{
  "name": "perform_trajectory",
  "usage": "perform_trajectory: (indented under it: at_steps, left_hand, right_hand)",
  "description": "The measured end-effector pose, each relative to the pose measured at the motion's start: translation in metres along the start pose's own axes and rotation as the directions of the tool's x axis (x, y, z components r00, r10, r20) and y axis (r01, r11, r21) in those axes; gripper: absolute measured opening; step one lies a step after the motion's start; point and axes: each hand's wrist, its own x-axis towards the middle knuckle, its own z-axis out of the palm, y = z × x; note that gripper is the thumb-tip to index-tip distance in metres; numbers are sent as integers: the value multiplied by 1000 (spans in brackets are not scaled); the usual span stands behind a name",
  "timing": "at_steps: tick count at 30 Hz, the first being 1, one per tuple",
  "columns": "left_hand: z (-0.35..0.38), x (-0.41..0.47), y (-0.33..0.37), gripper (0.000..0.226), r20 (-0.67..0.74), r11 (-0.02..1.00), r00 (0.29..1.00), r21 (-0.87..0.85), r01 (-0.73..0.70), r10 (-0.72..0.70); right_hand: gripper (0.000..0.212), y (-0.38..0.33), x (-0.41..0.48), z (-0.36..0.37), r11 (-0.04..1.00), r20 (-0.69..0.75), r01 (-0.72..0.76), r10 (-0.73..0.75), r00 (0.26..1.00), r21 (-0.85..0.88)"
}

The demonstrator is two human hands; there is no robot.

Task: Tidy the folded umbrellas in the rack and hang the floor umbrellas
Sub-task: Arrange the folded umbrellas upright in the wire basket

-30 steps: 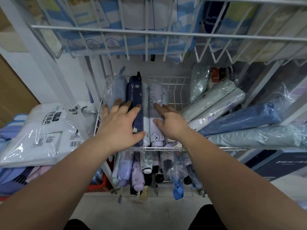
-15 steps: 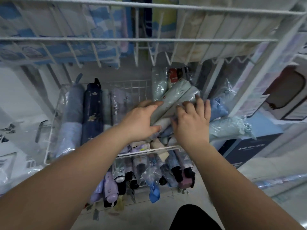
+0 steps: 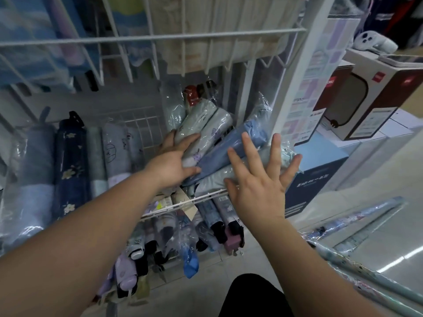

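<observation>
No wording can be read with certainty.

- Dark blue carton: one line of pale characters on its face, too blurred to make out.
- Brown-and-white boxes: small red logo squares and a white label panel of fine print, all illegible.
- Printed panel on the white post: coloured blocks with blurred lettering.
- Hang tag at the front rail of the wire rack: a barcode, digits unreadable.
- Pale folded umbrella: purple printed figures, no lettering discernible.

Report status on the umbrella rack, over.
Left hand grips the pale printed umbrella. Right hand open, spread over the blue umbrella. Both lie slanted; long umbrellas not yet hung.
</observation>
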Motion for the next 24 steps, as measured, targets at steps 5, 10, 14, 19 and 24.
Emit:
perform_trajectory:
  at_steps: [5, 10, 14, 19, 24]
  left_hand:
    - [-2, 1, 1, 99, -4, 999, 1000, 43, 3, -3]
    - [-3, 2, 4, 96, -41, 998, 999, 61, -1, 4]
    - [-4, 3, 0, 104, 2, 997, 1000, 72, 0, 0]
    - [-3, 3, -2, 112, 7, 997, 1000, 77, -2, 2]
    - [-5, 0, -3, 103, -61, 998, 997, 38, -41, 44]
  right_hand:
    - [70, -10, -6, 9, 986, -65, -149, 154, 986, 73]
    - [67, -10, -29, 8, 834, -226, -370, 486, 844, 410]
    - [76, -20, -27, 5, 636, -88, -431, 618, 782, 640]
    - [91, -41, -16, -1, 553, 181, -461, 486, 855, 694]
    - [95, -46, -17, -8, 739, 181, -516, 489, 853, 434]
